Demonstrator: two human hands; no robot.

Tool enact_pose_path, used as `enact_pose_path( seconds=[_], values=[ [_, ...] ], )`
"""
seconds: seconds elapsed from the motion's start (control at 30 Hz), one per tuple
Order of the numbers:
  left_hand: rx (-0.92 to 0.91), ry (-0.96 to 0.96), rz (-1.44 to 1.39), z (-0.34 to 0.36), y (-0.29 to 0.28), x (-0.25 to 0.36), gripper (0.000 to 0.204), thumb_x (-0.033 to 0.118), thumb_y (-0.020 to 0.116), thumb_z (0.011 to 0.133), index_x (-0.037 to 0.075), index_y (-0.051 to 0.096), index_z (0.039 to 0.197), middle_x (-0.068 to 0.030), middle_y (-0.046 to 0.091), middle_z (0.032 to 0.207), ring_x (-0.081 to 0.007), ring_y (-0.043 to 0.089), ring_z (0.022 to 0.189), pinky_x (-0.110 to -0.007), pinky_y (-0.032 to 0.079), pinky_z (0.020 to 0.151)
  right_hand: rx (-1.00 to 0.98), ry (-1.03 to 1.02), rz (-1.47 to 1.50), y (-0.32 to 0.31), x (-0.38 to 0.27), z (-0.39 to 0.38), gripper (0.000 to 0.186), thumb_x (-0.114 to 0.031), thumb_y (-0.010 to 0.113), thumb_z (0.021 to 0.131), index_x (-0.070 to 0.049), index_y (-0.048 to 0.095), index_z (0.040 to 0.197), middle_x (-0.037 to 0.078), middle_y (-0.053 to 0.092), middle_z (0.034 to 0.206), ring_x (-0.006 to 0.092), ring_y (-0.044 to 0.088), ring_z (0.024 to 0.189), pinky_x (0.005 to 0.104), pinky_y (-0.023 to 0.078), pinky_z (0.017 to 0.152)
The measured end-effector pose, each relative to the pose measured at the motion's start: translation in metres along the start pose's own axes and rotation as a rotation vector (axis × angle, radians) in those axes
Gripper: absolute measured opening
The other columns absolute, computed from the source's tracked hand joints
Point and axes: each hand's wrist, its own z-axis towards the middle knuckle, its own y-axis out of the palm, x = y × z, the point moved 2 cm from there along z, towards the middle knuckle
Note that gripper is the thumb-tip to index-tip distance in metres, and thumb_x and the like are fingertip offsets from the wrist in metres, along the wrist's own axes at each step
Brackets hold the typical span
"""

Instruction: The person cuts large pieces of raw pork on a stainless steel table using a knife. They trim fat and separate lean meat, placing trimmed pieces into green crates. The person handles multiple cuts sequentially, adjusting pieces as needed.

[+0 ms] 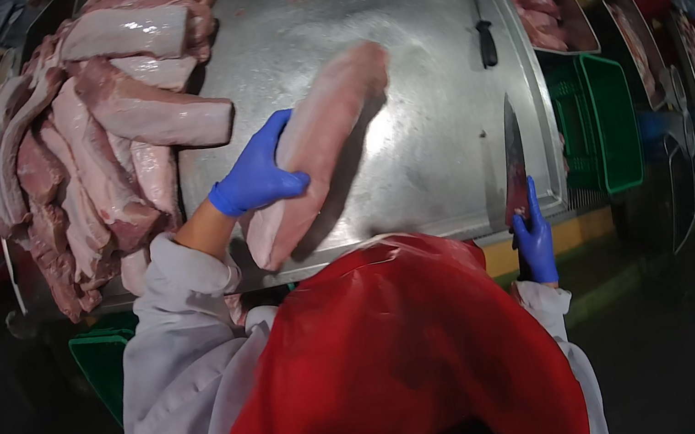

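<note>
My left hand, in a blue glove, grips a long pale pink piece of pork loin near its lower half, thumb across the top. The loin lies slantwise over the steel table, its far end up and to the right. At the table's front right edge, my right hand, also gloved in blue, is closed round the handle of a knife. The long blade points away from me and carries reddish smears. Most of the handle is hidden by my fingers.
A heap of pork slabs covers the table's left side. Toward the right edge lies a sharpening steel with a black handle. Beyond that edge stand a green crate and a metal tray of cut meat. Another green crate sits below left.
</note>
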Motion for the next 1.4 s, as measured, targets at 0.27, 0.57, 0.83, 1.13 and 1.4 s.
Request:
enact_pose_path(
  seconds=[0.27, 0.57, 0.83, 1.13, 1.4],
  values=[
    [-0.090, 0.499, 1.150, 0.125, 0.050, -0.034, 0.075, 0.026, 0.076, 0.059, 0.006, 0.052, 0.127, -0.0212, 0.056, 0.125, -0.0402, 0.053, 0.116, -0.049, 0.042, 0.098, 0.201, 0.057, 0.189, -0.076, 0.059, 0.000, 0.074, -0.001, 0.053, 0.094, -0.028, 0.025, 0.157, 0.002, 0.057, 0.072, 0.0075, 0.047, 0.055, 0.0246, 0.044, 0.046],
    [0.397, -0.703, 1.027, 0.225, 0.182, -0.077, 0.130, 0.063, 0.079, 0.063, -0.003, 0.012, 0.153, -0.0327, 0.018, 0.155, -0.0516, 0.031, 0.138, -0.059, 0.033, 0.109, 0.049, 0.010, 0.137, -0.102, 0.091, 0.042, 0.076, -0.003, 0.055, 0.091, -0.020, 0.023, 0.157, 0.005, 0.059, 0.077, 0.0084, 0.050, 0.062, 0.0270, 0.047, 0.055],
    [0.260, -0.495, -0.218, 0.217, 0.060, -0.160, 0.069, 0.025, 0.073, 0.077, -0.005, 0.049, 0.134, -0.0176, 0.066, 0.112, -0.0306, 0.068, 0.098, -0.040, 0.055, 0.090, -0.238, -0.124, 0.191, -0.053, 0.078, 0.126, 0.066, -0.017, 0.060, 0.091, -0.007, 0.032, 0.151, 0.016, 0.070, 0.093, 0.0218, 0.069, 0.073, 0.0348, 0.056, 0.068],
    [0.695, -0.071, 1.057, 0.238, 0.116, -0.140, 0.109, 0.058, 0.061, 0.086, -0.005, 0.004, 0.154, -0.0337, 0.008, 0.158, -0.0453, 0.012, 0.148, -0.047, 0.016, 0.120, -0.356, -0.025, 0.408, 0.028, 0.049, 0.196, 0.067, -0.018, 0.061, 0.090, -0.007, 0.032, 0.149, 0.014, 0.066, 0.086, 0.0155, 0.061, 0.058, 0.0309, 0.053, 0.057],
    [0.338, 0.133, 1.115, 0.283, 0.118, -0.145, 0.063, 0.038, 0.048, 0.096, 0.016, 0.033, 0.153, -0.0211, 0.018, 0.161, -0.0434, 0.016, 0.147, -0.051, 0.017, 0.119, -0.221, -0.109, 0.302, 0.106, -0.036, 0.291, 0.085, -0.011, 0.058, 0.087, -0.029, 0.015, 0.158, 0.012, 0.066, 0.090, 0.0179, 0.061, 0.060, 0.0339, 0.054, 0.060]
  ],
)
